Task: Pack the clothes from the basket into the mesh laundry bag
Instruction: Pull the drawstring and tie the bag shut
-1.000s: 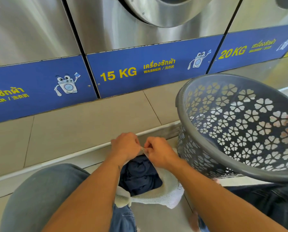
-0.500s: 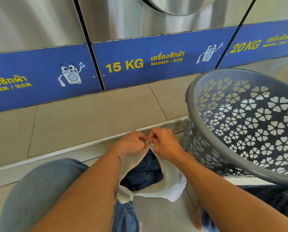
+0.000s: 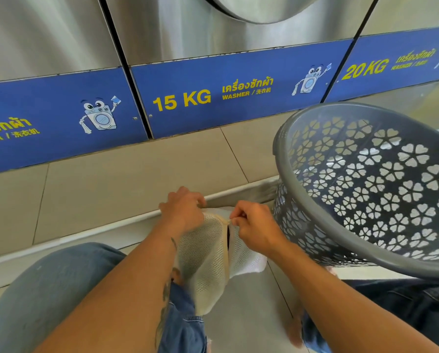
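A cream mesh laundry bag (image 3: 208, 261) hangs between my knees, low in the middle of the view. Its opening is nearly zipped shut, with only a thin dark slit of clothing (image 3: 228, 233) showing. My left hand (image 3: 182, 210) grips the bag's top left edge. My right hand (image 3: 254, 225) pinches the zipper pull at the top of the seam. The grey plastic basket (image 3: 279, 159) with flower-shaped cut-outs stands tilted to the right, and no clothes show in the part of it I can see.
Stainless washers with blue panels (image 3: 228, 98) marked 15 KG and 20 KG stand ahead on a beige tiled step (image 3: 126, 189). My knees in jeans (image 3: 47, 296) flank the bag. A dark cloth (image 3: 417, 301) lies under the basket at lower right.
The bag's wide opening, which showed dark clothes, has been zipped almost shut. My right hand has drawn the zipper pull to the right and toward me while my left hand holds the bag's edge.
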Motion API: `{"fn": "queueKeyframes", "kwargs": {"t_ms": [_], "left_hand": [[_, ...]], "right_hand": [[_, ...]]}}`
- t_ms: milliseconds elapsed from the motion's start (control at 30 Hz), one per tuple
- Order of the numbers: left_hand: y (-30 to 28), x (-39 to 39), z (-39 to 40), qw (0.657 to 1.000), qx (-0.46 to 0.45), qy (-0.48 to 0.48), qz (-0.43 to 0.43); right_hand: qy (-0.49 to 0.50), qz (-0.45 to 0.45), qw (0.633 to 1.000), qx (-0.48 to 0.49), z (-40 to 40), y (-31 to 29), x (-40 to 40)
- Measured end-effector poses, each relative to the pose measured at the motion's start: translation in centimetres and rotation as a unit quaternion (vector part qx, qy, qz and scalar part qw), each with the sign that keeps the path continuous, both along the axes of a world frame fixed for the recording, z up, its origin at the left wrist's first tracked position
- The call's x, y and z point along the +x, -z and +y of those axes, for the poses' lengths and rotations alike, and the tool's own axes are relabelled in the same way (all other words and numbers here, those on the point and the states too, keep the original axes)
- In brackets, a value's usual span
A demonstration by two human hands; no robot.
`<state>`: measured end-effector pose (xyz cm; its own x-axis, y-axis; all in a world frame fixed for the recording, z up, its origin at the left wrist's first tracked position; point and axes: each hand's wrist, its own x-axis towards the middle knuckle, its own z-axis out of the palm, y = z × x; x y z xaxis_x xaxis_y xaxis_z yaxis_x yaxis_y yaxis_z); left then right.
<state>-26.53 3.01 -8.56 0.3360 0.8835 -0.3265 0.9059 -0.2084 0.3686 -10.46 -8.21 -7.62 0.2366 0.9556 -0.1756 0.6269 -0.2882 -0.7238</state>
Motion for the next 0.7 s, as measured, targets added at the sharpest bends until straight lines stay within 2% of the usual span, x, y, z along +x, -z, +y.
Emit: {"fn": "queueKeyframes", "kwargs": {"t_ms": [67,100,200,300,400,500,600,700], "left_hand": [[-0.4,1.2,-1.4,0.992,-0.003,0.125,0.019],[-0.5,1.6,-2.0,0.988,0.004,0.151,0.015],[-0.4,1.7,-1.8,0.989,0.055,0.134,0.008],[0.0,0.8,-1.0,0.994,0.094,0.056,0.006],[0.1,0.1,-0.7,0.995,0.096,-0.010,-0.004],[0.0,0.6,-1.1,0.992,0.110,0.055,0.011],[-0.1,1.2,-2.0,0.984,0.070,0.162,-0.007],[-0.1,0.9,-2.1,0.984,0.077,0.160,-0.009]], "right_hand": [[0.019,0.018,1.000,0.012,0.2,-0.2,-0.2],[0.022,0.023,0.999,0.017,0.3,-0.2,-0.3],[0.020,0.022,0.999,0.017,0.3,-0.2,-0.5],[-0.004,-0.006,1.000,-0.009,-0.1,0.2,-0.4],[-0.014,-0.005,0.999,-0.030,-0.7,0.7,-0.6],[-0.006,0.005,1.000,-0.019,-0.7,0.9,-1.0],[0.005,0.015,1.000,-0.007,-0.3,0.8,-0.9],[0.011,0.025,1.000,-0.003,-0.2,0.9,-0.9]]}}
